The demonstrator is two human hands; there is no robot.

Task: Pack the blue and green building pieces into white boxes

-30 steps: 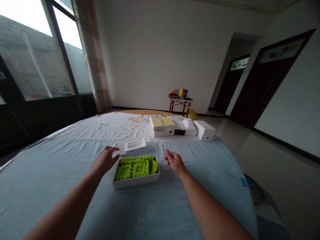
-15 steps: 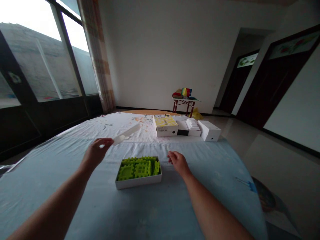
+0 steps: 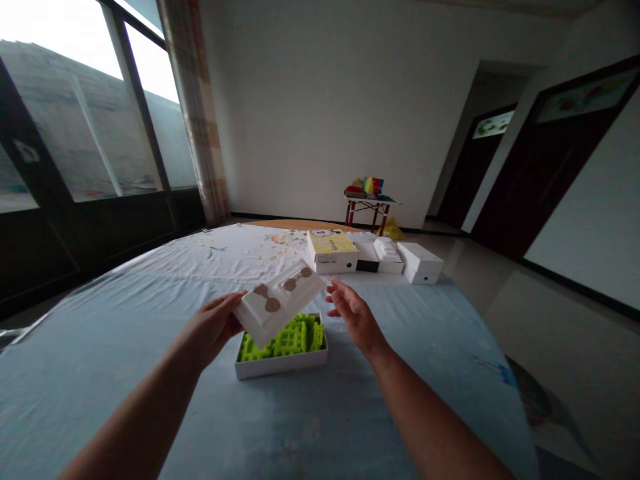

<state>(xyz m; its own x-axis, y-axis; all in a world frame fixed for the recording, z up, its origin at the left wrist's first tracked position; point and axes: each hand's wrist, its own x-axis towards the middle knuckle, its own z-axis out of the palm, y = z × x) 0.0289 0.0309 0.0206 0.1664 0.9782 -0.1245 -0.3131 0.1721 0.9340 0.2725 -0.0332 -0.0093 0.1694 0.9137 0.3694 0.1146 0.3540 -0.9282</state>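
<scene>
In my left hand [image 3: 220, 325] is a white moulded insert tray [image 3: 286, 305], gripped at its left end between thumb and fingers. It is tilted, and brown rounded patches show on its face; I cannot tell whether they are openings. Below it, a shallow white box [image 3: 283, 366] stands on the cloth. Green toothed building pieces [image 3: 291, 337] fill the box, partly hidden behind the tray. My right hand [image 3: 353, 316] is open close to the tray's right end, fingers apart and holding nothing.
A yellow-and-white box [image 3: 332, 252], a black-and-white box [image 3: 367, 257], a box with a white moulded piece on it [image 3: 387, 251] and a white box [image 3: 420, 262] line the back right of the cloth-covered table [image 3: 310, 427]. Farther off stands a small table [image 3: 373, 199] with colourful things.
The insert tray has come right and nearer with my left hand, turning its broad face into view above the green pieces. My right hand has opened its fingers and risen slightly.
</scene>
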